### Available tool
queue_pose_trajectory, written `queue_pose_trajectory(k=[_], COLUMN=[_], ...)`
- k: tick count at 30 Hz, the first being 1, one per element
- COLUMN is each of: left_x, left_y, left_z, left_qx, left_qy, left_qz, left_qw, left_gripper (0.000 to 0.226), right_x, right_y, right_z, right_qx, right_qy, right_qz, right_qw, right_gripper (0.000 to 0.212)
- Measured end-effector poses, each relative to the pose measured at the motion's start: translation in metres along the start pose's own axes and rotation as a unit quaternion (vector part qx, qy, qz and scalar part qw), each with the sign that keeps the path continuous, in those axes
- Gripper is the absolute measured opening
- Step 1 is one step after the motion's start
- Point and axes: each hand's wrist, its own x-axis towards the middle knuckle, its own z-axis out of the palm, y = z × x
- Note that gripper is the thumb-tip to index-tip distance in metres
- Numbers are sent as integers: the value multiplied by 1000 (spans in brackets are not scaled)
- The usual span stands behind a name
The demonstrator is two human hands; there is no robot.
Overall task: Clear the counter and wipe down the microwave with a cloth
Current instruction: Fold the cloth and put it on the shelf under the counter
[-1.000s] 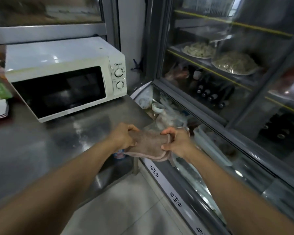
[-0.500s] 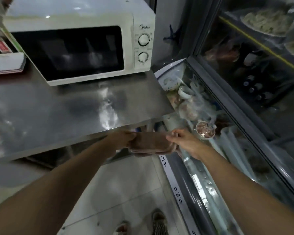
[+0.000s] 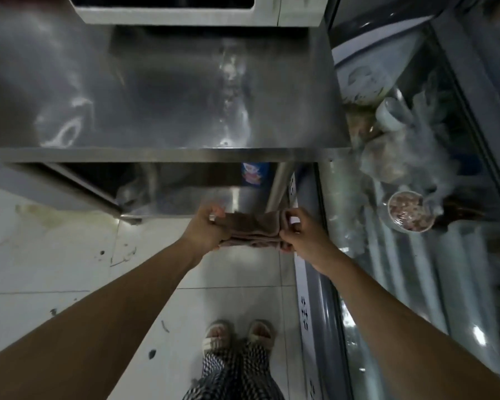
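Cloth [image 3: 254,230], folded brown, is stretched between the 2 hands below the desk [image 3: 168,93] edge, left hand [image 3: 207,226] and right hand [image 3: 299,233] fingers pinching its ends, seemingly folding it for wiping the microwave [image 3: 185,10].

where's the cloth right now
In the head view the folded brown cloth is held between the left hand and right hand, below the counter's front edge, above the floor.

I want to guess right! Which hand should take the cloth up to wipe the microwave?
Probably the left hand. Both hands grip the folded cloth, but the microwave sits up and to the left, while the right hand is over by the glass freezer.
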Motion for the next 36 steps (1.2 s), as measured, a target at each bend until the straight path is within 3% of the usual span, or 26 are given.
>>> queue_pose_trajectory(k=[9,15,20,26,31,36], left_x=[121,237,330,413,456,472], left_y=[-97,-149,-178,-201,-212,-222], left_z=[28,42,56,71,80,83], left_qx=[5,116,186,159,183,295], left_qy=[50,72,113,143,141,93], left_qz=[0,92,158,182,199,182], left_qw=[999,986,963,960,952,934], left_gripper=[20,20,35,42,43,48], right_x=[113,217,303,367,400,408], right_y=[106,162,200,224,227,233], right_z=[44,70,84,98,98,100], right_qx=[-86,-100,-150,-198,-281,-323], right_qy=[75,111,170,238,231,179], right_qz=[-14,-61,-111,-200,-145,-95], right_qw=[993,987,968,929,920,924], right_gripper=[35,35,31,25,37,58])
